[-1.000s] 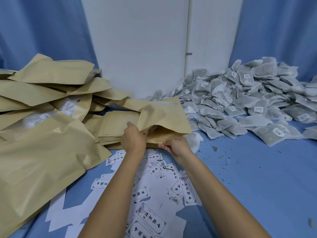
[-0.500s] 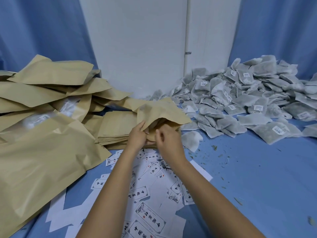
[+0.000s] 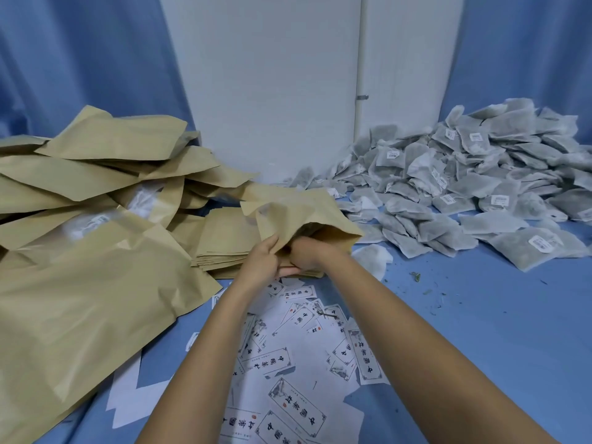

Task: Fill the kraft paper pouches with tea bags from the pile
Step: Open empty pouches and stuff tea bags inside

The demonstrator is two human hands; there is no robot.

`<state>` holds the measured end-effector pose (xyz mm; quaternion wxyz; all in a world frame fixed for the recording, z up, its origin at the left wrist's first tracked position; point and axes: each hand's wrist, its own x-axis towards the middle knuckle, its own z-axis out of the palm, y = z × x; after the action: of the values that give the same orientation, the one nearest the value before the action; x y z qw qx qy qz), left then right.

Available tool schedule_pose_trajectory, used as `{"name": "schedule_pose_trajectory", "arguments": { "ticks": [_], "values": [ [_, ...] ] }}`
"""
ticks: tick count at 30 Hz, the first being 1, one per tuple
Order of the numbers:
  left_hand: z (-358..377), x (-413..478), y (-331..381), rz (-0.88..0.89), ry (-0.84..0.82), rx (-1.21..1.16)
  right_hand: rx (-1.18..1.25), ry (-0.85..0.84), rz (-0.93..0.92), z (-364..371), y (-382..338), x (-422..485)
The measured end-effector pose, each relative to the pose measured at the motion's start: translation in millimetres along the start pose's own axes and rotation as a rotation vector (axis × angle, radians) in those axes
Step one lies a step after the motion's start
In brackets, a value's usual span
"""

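- Your left hand (image 3: 261, 261) grips the near edge of the mouth of a tan kraft paper pouch (image 3: 307, 213). The fingers are curled and clamped on the paper, and they hold the mouth open toward you.
- Your right hand (image 3: 306, 253) is in the pouch mouth. Its fingers are hidden by the paper, so you cannot tell whether they are apart, together or holding anything.
- The pouch is raised just above a stack of flat tan kraft pouches (image 3: 224, 241). Its closed end points away from you.
- The pile of grey-green mesh tea bags (image 3: 464, 184) lies to the right of the pouch, against the wall. Its nearest bags lie just beside the pouch.
- A single white tea bag (image 3: 373, 256) lies just right of your right wrist.
- Several tea bags carry small white stickers (image 3: 541, 243). The print is too small to read.
- White paper labels (image 3: 298, 408) lie scattered between and under your forearms. Each shows large black Chinese characters in a decorated frame, and some bear a red seal mark.
- A heap of loose tan kraft pouches (image 3: 96, 219) fills the left side. Some have a clear window.
- The work surface is a blue cloth (image 3: 480, 347), with green tea crumbs (image 3: 416, 277) near the pile.
- A white wall panel (image 3: 262, 91) stands behind, flanked by blue curtains (image 3: 64, 59).
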<state>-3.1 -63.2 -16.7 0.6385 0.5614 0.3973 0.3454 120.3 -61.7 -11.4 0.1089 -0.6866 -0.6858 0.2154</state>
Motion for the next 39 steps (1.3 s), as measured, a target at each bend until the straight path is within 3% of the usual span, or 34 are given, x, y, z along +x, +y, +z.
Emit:
{"name": "schedule_pose_trajectory", "arguments": {
  "ticks": [3,6,9,13,17,21,23,25,27,28,29,30,32,33,37,39],
  "values": [
    [-10.4,-2.1,-5.8,-0.034,-0.057,-0.09,0.09,0.164,0.042,1.3,8.2,4.3],
    [-16.2,0.3,-1.5,-0.056,-0.1,-0.261,0.216,0.353,-0.042,4.8,13.6,4.3],
    [-10.5,11.4,-0.1,-0.118,0.123,-0.281,0.189,0.255,-0.077,9.2,12.5,4.8],
    [-9.5,24.9,-8.7,-0.141,0.361,-0.021,-0.074,0.2,-0.065,14.8,14.0,4.8],
    [-10.7,28.6,-13.9,-0.121,0.383,0.074,-0.349,0.157,0.037,14.4,21.2,6.4],
    [-11.4,25.1,-19.7,-0.182,0.289,-0.09,-0.269,0.228,0.054,13.3,21.4,-1.1],
    [-13.9,24.6,-20.3,-0.216,0.306,-0.154,-0.081,0.493,-0.035,16.0,24.2,-15.4],
    [-14.2,26.5,-21.6,-0.237,0.325,-0.173,0.212,0.97,-0.083,21.8,28.8,-34.4],
    [-12.4,27.1,-23.1,-0.239,0.313,-0.152,0.578,1.346,0.017,25.1,34.9,-50.0],
    [-11.7,28.2,-23.6,-0.232,0.311,-0.128,0.835,1.388,0.113,21.8,37.3,-54.4],
    [-11.1,28.8,-24.1,-0.226,0.312,-0.124,1.109,1.301,0.202,15.7,39.6,-55.8],
    [-9.7,27.1,-24.3,-0.217,0.302,-0.148,1.327,1.094,0.263,8.8,43.0,-55.0],
    [-4.0,17.8,-22.4,-0.23,0.181,-0.313,1.465,0.677,0.312,0.7,44.8,-54.3],
    [-0.3,12.2,-19.9,-0.259,0.085,-0.437,1.476,0.571,0.303,0.9,43.4,-52.4],
    [10.5,0.1,-18.5,-0.338,-0.118,-0.632,1.355,0.649,0.36,8.7,41.4,-48.2],
    [10.7,-0.8,-19.0,-0.311,-0.085,-0.567,1.518,0.639,0.377,7.2,43.8,-50.3]
  ]
}}
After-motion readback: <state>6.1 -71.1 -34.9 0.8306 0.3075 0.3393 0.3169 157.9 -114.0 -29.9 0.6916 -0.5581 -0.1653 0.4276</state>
